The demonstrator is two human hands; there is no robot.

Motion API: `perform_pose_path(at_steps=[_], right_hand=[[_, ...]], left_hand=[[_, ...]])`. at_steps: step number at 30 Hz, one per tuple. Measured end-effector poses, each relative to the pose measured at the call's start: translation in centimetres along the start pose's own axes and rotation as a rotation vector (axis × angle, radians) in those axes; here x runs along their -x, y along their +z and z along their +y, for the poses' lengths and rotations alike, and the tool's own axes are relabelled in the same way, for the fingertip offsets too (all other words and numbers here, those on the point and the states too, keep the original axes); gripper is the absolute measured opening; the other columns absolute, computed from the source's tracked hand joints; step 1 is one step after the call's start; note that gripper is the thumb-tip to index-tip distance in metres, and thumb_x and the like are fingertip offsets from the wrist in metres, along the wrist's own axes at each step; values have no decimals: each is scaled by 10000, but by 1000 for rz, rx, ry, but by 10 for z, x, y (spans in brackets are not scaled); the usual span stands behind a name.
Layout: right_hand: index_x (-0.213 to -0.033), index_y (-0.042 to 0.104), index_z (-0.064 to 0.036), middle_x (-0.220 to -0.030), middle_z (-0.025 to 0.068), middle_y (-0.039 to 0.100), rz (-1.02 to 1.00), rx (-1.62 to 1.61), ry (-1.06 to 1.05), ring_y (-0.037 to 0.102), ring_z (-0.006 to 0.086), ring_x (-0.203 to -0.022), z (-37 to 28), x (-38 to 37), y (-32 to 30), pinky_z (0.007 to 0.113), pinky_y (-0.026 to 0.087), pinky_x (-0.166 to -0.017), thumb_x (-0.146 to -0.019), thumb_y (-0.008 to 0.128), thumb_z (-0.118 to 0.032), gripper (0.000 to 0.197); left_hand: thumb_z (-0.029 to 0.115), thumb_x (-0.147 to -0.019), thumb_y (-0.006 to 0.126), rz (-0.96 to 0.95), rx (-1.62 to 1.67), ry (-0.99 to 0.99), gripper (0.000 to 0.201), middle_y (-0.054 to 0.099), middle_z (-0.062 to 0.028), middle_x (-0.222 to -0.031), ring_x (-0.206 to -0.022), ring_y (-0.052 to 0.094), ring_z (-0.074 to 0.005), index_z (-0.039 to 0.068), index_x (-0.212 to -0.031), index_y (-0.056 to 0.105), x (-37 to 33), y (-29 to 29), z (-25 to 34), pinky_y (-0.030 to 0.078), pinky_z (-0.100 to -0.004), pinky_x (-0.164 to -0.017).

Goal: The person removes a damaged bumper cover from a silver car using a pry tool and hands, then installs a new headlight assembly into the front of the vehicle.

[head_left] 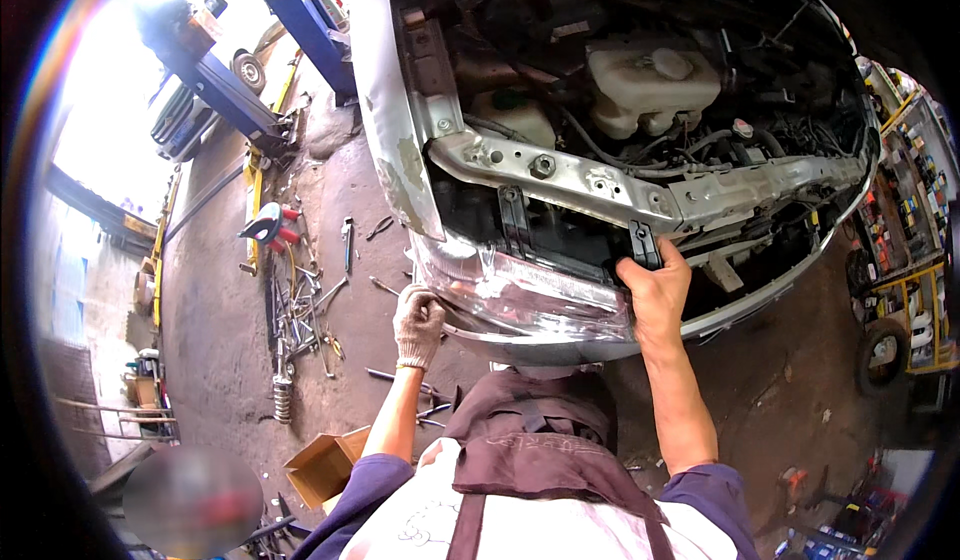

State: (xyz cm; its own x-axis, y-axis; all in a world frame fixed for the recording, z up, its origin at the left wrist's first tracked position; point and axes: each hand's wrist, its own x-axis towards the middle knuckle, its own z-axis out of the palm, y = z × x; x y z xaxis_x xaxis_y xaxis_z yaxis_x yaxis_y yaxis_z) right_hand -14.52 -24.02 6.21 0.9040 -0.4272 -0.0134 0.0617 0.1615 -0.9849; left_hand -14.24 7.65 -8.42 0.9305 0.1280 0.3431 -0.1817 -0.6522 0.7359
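Observation:
A clear-lensed headlight [530, 290] lies at the front corner of a silver car with two black mounting tabs standing up behind its lens. My left hand [418, 325], in a pale knitted glove, is closed at the headlight's outer end, its fingers curled by the lens edge. My bare right hand [657, 295] grips the inner end, thumb and fingers around the black tab [644, 245]. Just behind the lamp runs the bare metal crossmember [570, 172]. Below it, the bumper edge [520, 348] passes close to my body. The lamp's underside is hidden.
The open engine bay holds a whitish plastic reservoir [655, 80]. Scattered hand tools [305, 305] and pliers [379, 226] lie on the floor at left, near a cardboard box [325, 468]. Blue lift posts [225, 95] stand beyond. A tyre [884, 356] and loaded shelves are at right.

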Motion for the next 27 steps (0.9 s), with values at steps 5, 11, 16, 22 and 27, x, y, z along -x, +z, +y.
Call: perform_pose_path(at_steps=[5, 11, 16, 22, 27], right_hand=[[-818, 619, 49, -689, 2, 580, 17, 131, -5, 477, 75, -625, 3, -8, 11, 238, 391, -563, -648, 624, -25, 185], [-782, 608, 36, -668, -9, 554, 27, 47, 19, 454, 71, -617, 9, -18, 28, 230, 374, -560, -642, 625, -20, 152], [-773, 599, 27, -674, -18, 549, 39, 39, 62, 451, 72, -629, 10, -21, 37, 223, 369, -567, -643, 626, -21, 141], [-895, 593, 51, -762, 42, 573, 61, 101, 59, 505, 123, -668, 6, -20, 37, 247, 412, -631, -668, 631, -16, 240], [-966, 559, 73, -861, 90, 577, 50, 1, 48, 552, 177, -742, 5, -21, 40, 302, 465, -707, -667, 600, 45, 303]], left_hand=[[-39, -719, 570, 7, 21, 69, 105, 593, -101, -892, -861, 588, -223, -5, -818, 585, -3, -1, 3, 468, -303, -817], [-31, -723, 575, -20, 9, 58, 129, 592, -124, -919, -878, 586, -249, -4, -849, 592, -11, 3, 0, 465, -317, -837], [20, -733, 582, -72, -79, 20, 180, 576, -115, -900, -868, 579, -257, 23, -913, 593, -23, 5, 6, 460, -337, -814], [88, -807, 598, -197, 6, -56, 147, 614, -133, -986, -984, 568, -283, 52, -950, 597, -43, -3, 38, 468, -375, -840], [76, -822, 603, 259, 468, -448, 381, 549, -190, -1163, -1058, 558, -287, 18, -1188, 521, 4, 21, 90, 452, -370, -909]])
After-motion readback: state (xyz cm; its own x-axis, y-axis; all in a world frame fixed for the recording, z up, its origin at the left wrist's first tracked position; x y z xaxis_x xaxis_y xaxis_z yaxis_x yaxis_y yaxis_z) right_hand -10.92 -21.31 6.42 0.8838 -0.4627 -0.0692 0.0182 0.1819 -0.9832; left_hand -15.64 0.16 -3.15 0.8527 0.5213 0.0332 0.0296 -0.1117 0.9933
